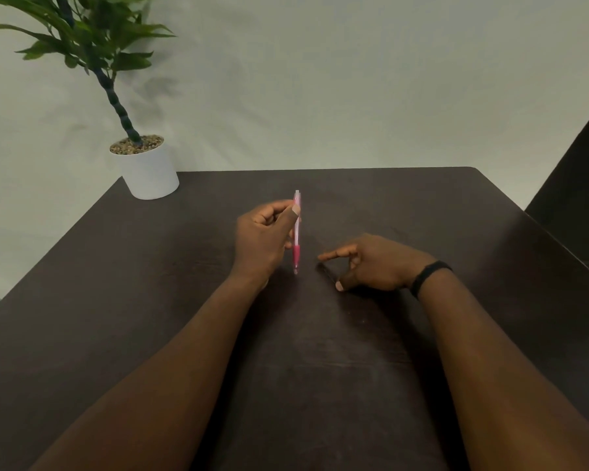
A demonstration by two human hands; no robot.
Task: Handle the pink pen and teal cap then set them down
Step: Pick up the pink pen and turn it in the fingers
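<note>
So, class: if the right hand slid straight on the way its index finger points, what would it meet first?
Probably the pink pen, its tip end, held upright by the left hand; the right hand points leftward at it, though depth is unclear.

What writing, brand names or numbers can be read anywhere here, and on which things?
None can be read.
Pink pen, held in the left hand: no print shows on its barrel.
Black wristband by the right hand: plain.
White plant pot: plain.
Dark table: bare of lettering.
</note>
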